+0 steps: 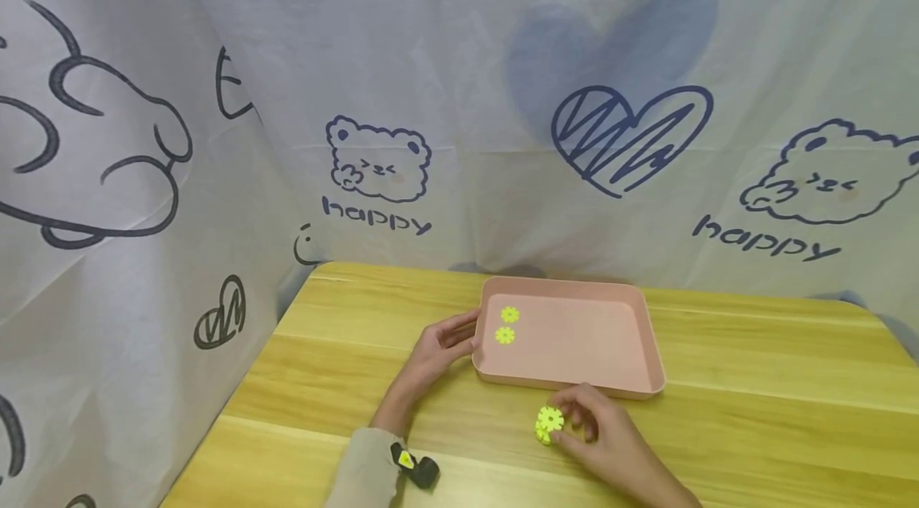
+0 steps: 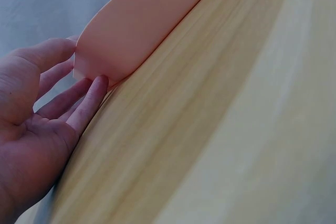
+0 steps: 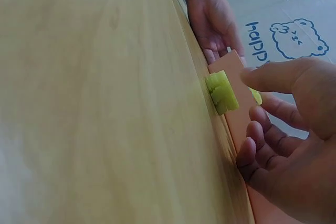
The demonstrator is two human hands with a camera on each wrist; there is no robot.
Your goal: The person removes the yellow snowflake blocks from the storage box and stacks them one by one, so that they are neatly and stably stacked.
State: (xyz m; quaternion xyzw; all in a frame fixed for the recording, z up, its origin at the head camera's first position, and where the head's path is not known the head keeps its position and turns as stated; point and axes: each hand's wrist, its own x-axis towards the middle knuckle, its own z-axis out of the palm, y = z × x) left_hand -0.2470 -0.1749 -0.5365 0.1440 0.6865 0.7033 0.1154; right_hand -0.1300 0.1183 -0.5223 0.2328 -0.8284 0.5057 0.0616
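The pink tray (image 1: 567,382) has two yellow-green notched discs lying inside near its left end, one (image 1: 510,314) behind the other (image 1: 506,335). At the tray's left side, my left hand (image 1: 431,352) touches the outer wall with extended fingers; the left wrist view shows that hand (image 2: 44,108) against the tray's corner (image 2: 105,56). In front of the tray, my right hand (image 1: 606,436) pinches a disc (image 1: 550,418) between thumb and index finger. Beside it, in the right wrist view, a short stack of such discs (image 3: 223,93) stands on the table, near the right hand (image 3: 294,114).
The wooden table (image 1: 775,396) extends on both sides of the tray. A pale cloth (image 1: 495,205) with printed bears and hearts hangs behind it and along the left. A dark strap with a small device (image 1: 416,470) sits on the left wrist.
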